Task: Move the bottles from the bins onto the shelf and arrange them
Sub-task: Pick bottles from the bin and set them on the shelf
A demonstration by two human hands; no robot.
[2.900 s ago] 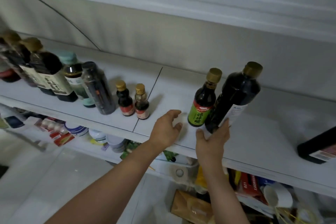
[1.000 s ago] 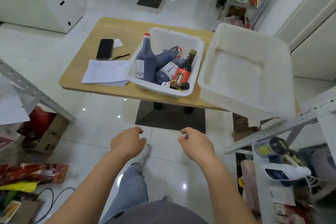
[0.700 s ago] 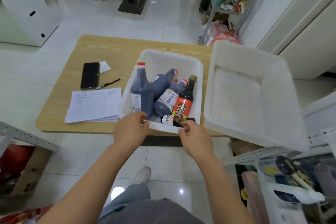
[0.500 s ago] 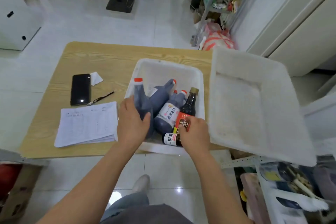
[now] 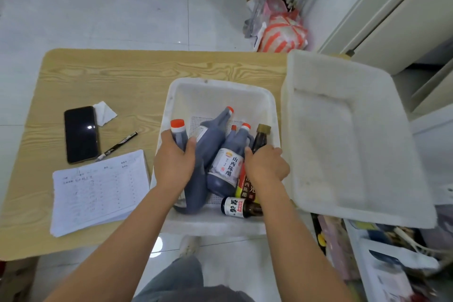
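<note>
Gripping the red-capped bottle (image 5: pixel 178 133) is the left hand (image 5: pixel 174 163); the right hand (image 5: pixel 266 167) is clasping the gold-capped bottle (image 5: pixel 260 138) in the left bin (image 5: pixel 220 86). Pickup step, likely calling for lifting both clear.

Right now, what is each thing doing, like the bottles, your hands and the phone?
red-capped bottle: upright, capped, gripped by left hand.
gold-capped bottle: leaning, capped, gripped by right hand.
white-label jug: lying tilted, capped.
small brown bottle: lying on its side.
small bin: holds the bottles.
phone: screen dark.
</note>
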